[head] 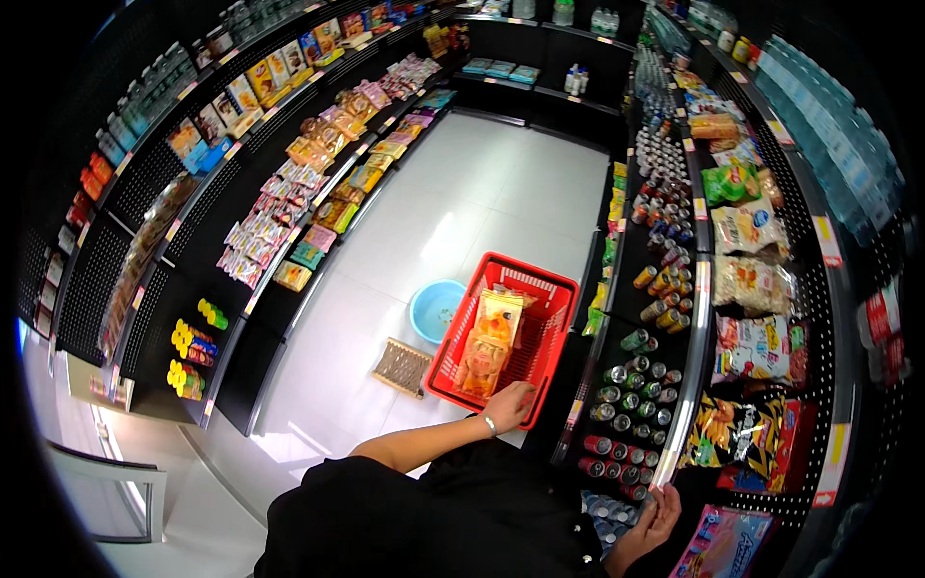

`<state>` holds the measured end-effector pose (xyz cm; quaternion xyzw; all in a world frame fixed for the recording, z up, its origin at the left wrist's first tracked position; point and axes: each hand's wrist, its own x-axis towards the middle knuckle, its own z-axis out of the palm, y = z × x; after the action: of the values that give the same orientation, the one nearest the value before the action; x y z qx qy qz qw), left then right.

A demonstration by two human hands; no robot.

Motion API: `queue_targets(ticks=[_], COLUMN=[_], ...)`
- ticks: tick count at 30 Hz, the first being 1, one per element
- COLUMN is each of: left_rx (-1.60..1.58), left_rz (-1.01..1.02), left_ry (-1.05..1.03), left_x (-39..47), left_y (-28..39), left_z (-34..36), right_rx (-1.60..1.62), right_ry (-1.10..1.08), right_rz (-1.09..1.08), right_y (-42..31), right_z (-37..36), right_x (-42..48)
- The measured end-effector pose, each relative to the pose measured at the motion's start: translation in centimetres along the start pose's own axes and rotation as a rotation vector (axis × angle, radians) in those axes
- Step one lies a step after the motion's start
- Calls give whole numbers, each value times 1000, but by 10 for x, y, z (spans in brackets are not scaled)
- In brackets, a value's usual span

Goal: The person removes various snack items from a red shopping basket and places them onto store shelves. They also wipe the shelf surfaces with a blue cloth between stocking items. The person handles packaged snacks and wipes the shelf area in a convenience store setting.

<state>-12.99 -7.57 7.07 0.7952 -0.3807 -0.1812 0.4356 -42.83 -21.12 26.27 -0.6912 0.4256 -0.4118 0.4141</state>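
Note:
A red plastic shopping basket [475, 278] is before me, with several clear and yellow packs of bread or pastry [488, 343] inside. My left hand [509, 406], a silver band at its wrist, is at the basket's near rim with its fingers curled; the palm side is hidden. To the right, my right hand [656, 516] is at the front edge of a shelf [683, 404], fingers apart and nothing seen in them. Red drink cans [613, 468] stand beyond it, and bottles with pale caps [605, 509] lie beside it. A pink and blue snack bag [726, 542] is just right of this hand.
A light blue basin [426, 329] and a slatted wooden piece [401, 367] are on the tiled floor [462, 209], left of the basket. Black shelves of packaged food [340, 119] line the left side. Snack bags [751, 347] and bottled water packs [831, 137] fill the right.

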Motion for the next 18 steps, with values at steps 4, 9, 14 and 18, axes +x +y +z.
queue_targets(ticks=[4, 9, 14, 18], left_rx=[9, -33, -78, -141], left_rz=[-232, -351, -479, -534], left_ry=[14, 133, 189, 190], left_x=[-20, -24, -12, 10], left_y=[-30, -64, -83, -100], left_z=[-24, -31, -37, -52], right_rx=[66, 148, 103, 155], right_ry=[-167, -400, -587, -698], right_rz=[-8, 50, 163, 168], right_y=[-10, -17, -7, 14], right_z=[47, 105, 158, 198], right_x=[26, 42, 46, 53])
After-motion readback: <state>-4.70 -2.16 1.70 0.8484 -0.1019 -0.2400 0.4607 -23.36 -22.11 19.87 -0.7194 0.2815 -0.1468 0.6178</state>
